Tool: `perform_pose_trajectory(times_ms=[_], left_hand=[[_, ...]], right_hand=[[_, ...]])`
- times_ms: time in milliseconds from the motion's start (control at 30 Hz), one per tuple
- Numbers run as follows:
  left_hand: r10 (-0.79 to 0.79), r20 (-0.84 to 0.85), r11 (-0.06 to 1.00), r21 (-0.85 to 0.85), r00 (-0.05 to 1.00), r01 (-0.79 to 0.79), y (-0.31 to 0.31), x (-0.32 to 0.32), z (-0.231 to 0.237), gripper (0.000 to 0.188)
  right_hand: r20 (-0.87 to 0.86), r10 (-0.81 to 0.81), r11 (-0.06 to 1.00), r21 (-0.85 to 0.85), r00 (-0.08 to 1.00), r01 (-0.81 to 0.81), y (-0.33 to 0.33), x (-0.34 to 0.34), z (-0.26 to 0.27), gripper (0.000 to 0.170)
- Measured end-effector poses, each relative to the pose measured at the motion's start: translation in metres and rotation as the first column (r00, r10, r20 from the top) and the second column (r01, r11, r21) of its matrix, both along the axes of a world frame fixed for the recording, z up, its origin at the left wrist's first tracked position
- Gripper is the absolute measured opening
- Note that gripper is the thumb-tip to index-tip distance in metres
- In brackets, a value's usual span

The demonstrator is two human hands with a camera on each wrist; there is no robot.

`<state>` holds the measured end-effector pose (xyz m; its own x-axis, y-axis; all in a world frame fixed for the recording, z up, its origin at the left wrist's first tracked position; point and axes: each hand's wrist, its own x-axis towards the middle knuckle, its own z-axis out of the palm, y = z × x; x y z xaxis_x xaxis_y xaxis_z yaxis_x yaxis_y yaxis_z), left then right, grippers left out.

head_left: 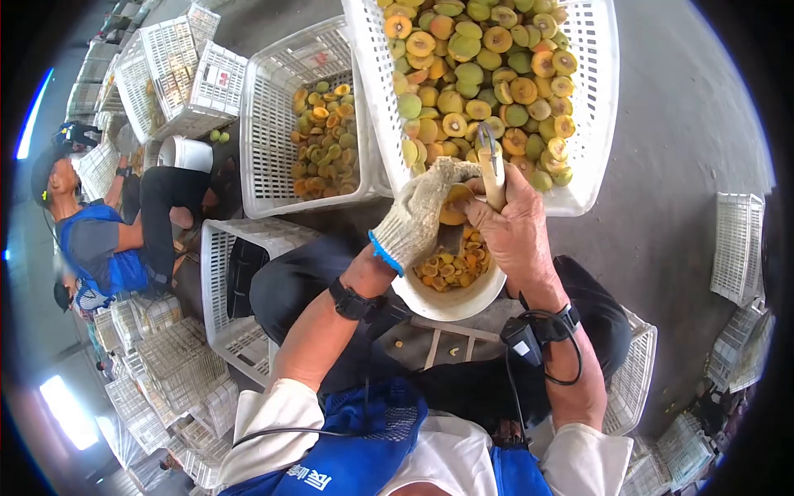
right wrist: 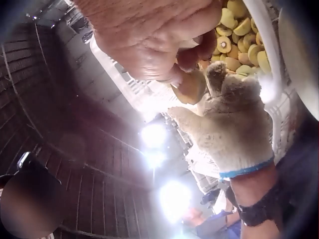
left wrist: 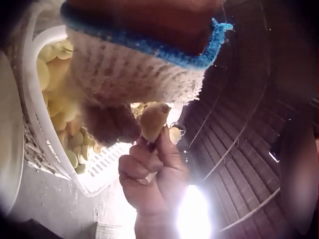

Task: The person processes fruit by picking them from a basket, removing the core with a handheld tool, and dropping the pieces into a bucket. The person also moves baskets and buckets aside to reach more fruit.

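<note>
My left hand (head_left: 423, 207), in a knitted glove with a blue cuff, holds a yellow peach half (head_left: 453, 207) at its fingertips. The bare right hand (head_left: 514, 217) grips a cream-handled tool (head_left: 494, 178) with a narrow looped metal head pointing away from me. Its thumb and fingertips also touch the fruit, as the right wrist view shows with the peach half (right wrist: 190, 88) between both hands. Below them stands a white bucket (head_left: 447, 307) with small orange fruit pieces (head_left: 453, 269) inside. In the left wrist view the glove hides part of the fruit.
A large white crate (head_left: 608, 107) full of peach halves stands just beyond my hands. Left of it is another crate (head_left: 260, 124) with orange fruit pieces. An open crate (head_left: 217, 285) sits beside my knee. Another person (head_left: 107, 223) sits at the left among stacked crates (head_left: 178, 364).
</note>
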<state>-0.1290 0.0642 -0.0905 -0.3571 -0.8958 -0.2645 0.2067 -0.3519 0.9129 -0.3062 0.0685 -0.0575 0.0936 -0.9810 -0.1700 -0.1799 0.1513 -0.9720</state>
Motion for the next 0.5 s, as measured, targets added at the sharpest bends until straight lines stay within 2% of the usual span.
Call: perform_pose_trajectory(times_ms=[33, 67, 100, 133, 167, 200, 233, 267, 333, 367, 400, 467, 500], left_hand=[[0.06, 0.142, 0.946, -0.324, 0.988, -0.011, 0.005, 0.0, 0.003, 0.053], [0.163, 0.257, 0.789, -0.614, 0.953, 0.03, 0.006, 0.0, 0.006, 0.054], [0.569, 0.519, 0.486, -0.838, 0.638, 0.248, -0.002, 0.003, -0.011, 0.057], [0.581, 0.516, 0.483, -0.841, 0.629, 0.243, 0.0, 0.011, -0.023, 0.057], [0.306, 0.182, 0.887, -0.412, 0.935, -0.21, -0.003, 0.013, -0.007, 0.058], [0.297, -0.359, 0.93, 0.319, 0.885, -0.183, -0.006, 0.015, 0.008, 0.059], [0.401, -0.332, 0.891, 0.357, 0.854, -0.28, -0.009, 0.011, 0.016, 0.059], [0.409, -0.335, 0.891, 0.346, 0.849, -0.293, -0.011, 0.013, 0.016, 0.059], [0.5, -0.335, 0.844, 0.394, 0.798, -0.364, -0.011, 0.017, 0.011, 0.057], [0.466, -0.353, 0.875, 0.324, 0.811, -0.361, -0.01, 0.02, 0.01, 0.056], [0.463, -0.354, 0.876, 0.323, 0.812, -0.359, -0.008, 0.02, 0.009, 0.056], [0.478, -0.334, 0.875, 0.268, 0.812, -0.404, -0.005, 0.017, 0.008, 0.053], [0.476, -0.333, 0.876, 0.269, 0.814, -0.401, -0.004, 0.017, 0.006, 0.053]], right_hand=[[0.012, -0.008, 0.998, -0.054, 1.0, 0.008, -0.001, 0.006, -0.001, 0.032], [0.013, 0.002, 0.999, -0.054, 1.0, -0.002, -0.001, 0.008, 0.002, 0.032], [-0.075, -0.008, 0.999, -0.031, 0.997, 0.006, -0.002, 0.008, 0.008, 0.031], [-0.163, -0.015, 1.0, -0.013, 0.986, 0.013, -0.004, 0.01, 0.016, 0.03], [-0.128, -0.048, 0.99, -0.135, 0.991, 0.031, -0.005, 0.013, 0.026, 0.029], [-0.155, -0.059, 0.977, -0.211, 0.986, 0.025, -0.006, 0.012, 0.025, 0.024], [-0.223, 0.003, 0.986, -0.163, 0.975, -0.04, -0.005, 0.008, 0.025, 0.022], [-0.288, 0.063, 0.989, -0.113, 0.956, -0.099, -0.002, 0.007, 0.025, 0.019], [-0.365, 0.115, 0.961, -0.194, 0.924, -0.196, 0.007, 0.015, 0.009, 0.015], [-0.37, 0.148, 0.976, -0.098, 0.917, -0.196, 0.011, 0.022, 0.017, 0.017], [-0.371, 0.145, 0.976, -0.099, 0.917, -0.194, 0.013, 0.027, 0.015, 0.017], [-0.513, 0.149, 0.945, -0.176, 0.845, -0.274, 0.017, 0.033, 0.006, 0.02], [-0.533, 0.184, 0.956, -0.099, 0.826, -0.277, 0.017, 0.037, 0.01, 0.023]])
